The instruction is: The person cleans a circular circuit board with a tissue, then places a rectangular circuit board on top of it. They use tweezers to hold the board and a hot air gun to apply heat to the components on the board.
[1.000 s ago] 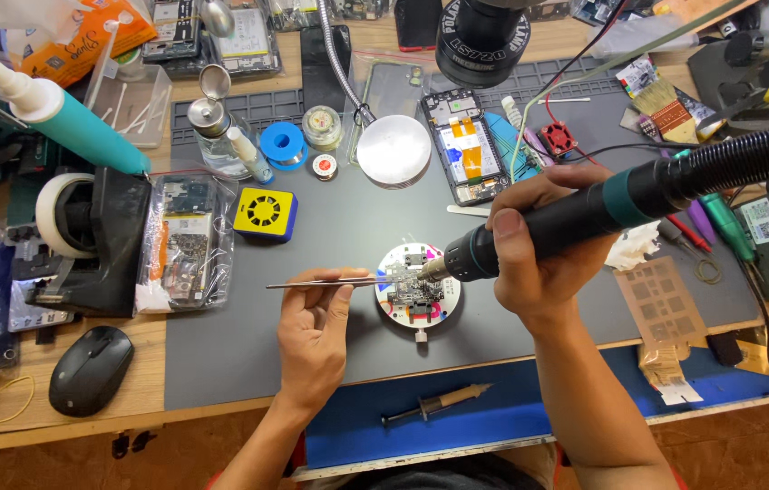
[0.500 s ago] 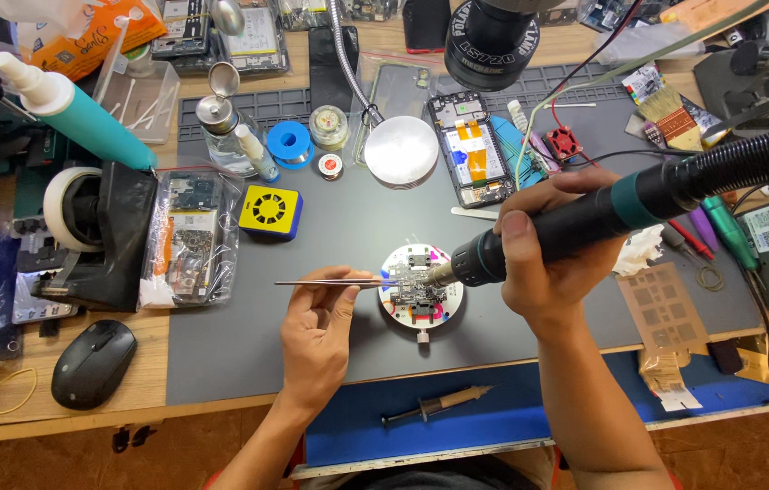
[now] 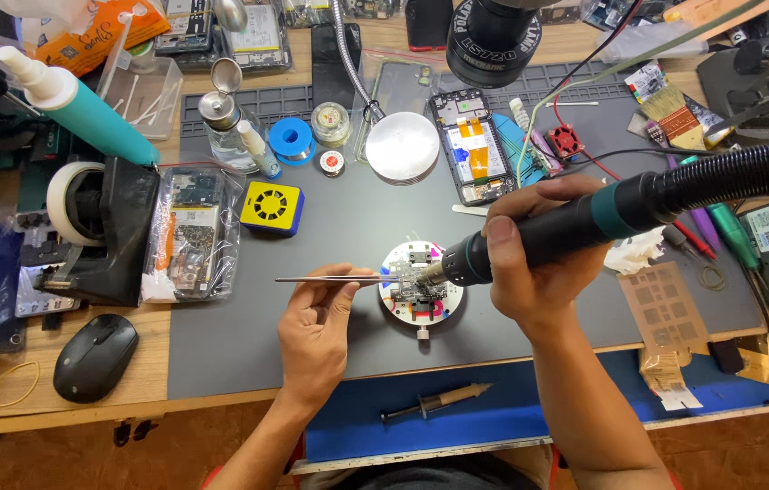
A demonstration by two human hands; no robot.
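Over round holder (image 3: 421, 313), tweezers (image 3: 335, 279) lying left-right

Your wooden surface (image 3: 85, 399) carries a grey mat (image 3: 330, 227) across mid-frame. On the mat: round white fixture (image 3: 421, 295) at centre, yellow fan block (image 3: 272, 207) upper left, opened phone (image 3: 473, 147) above. Black mouse (image 3: 94, 356) sits lower left on the wood.

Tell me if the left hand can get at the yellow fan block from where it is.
Probably yes: the left hand holds tweezers, but bare mat lies between it and the fan block.
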